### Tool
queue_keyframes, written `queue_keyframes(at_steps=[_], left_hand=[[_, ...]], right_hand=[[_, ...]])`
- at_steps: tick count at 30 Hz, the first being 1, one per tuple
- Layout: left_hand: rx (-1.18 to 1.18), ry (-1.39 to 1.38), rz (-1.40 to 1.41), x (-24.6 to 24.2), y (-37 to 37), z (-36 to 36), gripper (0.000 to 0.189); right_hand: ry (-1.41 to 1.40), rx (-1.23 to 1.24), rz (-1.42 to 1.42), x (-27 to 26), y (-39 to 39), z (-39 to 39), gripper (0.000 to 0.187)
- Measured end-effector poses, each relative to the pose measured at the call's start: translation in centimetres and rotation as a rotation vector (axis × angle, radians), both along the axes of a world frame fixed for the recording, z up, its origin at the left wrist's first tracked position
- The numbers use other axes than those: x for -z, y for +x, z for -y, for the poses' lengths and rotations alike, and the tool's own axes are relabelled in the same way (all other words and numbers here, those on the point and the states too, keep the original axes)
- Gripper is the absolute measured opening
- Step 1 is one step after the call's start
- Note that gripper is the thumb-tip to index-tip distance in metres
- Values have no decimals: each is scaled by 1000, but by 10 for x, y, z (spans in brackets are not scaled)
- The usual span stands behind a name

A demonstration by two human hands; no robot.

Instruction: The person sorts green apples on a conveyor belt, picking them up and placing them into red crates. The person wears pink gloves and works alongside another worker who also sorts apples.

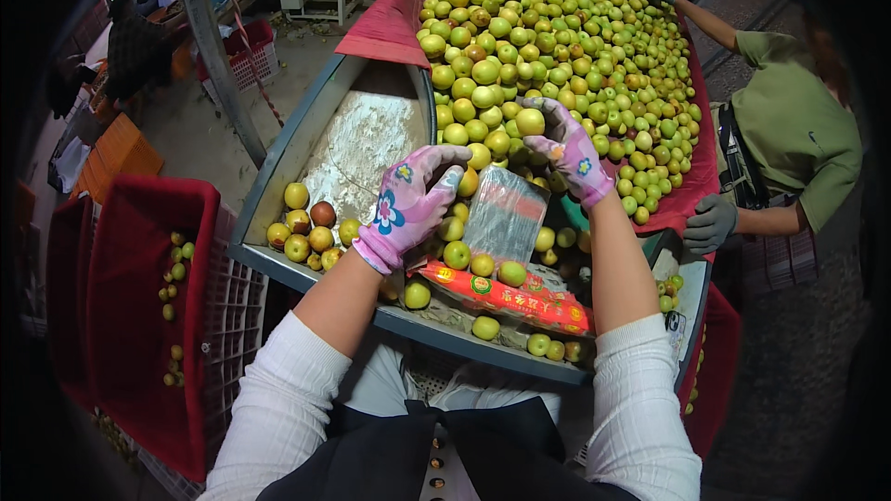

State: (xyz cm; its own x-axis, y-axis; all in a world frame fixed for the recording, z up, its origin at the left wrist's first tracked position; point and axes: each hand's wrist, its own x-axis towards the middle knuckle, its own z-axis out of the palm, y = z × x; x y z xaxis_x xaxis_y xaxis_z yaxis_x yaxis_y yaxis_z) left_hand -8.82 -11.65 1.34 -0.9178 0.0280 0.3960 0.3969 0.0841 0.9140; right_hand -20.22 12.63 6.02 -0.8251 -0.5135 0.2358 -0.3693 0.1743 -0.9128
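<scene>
My right hand, in a pink flower-print glove, grips a yellow-green jujube between thumb and fingers. That fruit is just above the near edge of a large heap of jujubes. My left hand, gloved alike, hovers over the tray with thumb and fingers apart; a fruit lies close beyond its thumb. Between my forearms a plastic-wrapped block leans among loose fruit. Below it lies a red printed plastic bag bearing writing. Several browned jujubes sit in the tray's left corner.
The metal tray has a raised blue-grey rim. Red-lined crates stand at the left, near a metal post. Across the heap at right, a co-worker in a green shirt has one grey-gloved hand at the tray's corner.
</scene>
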Motion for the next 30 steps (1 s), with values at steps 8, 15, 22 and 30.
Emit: queue_keyframes(at_steps=[8, 15, 22, 30], left_hand=[[496, 623, 288, -10, 3, 5, 57], [530, 788, 333, -20, 8, 14, 64], [534, 827, 264, -17, 6, 9, 70], [542, 995, 231, -10, -1, 18, 64]], right_hand=[[-153, -181, 115, -18, 60, 40, 53], [15, -56, -187, -12, 23, 52, 47], [834, 216, -803, 56, -28, -25, 41], [1135, 485, -654, 51, 16, -126, 20]])
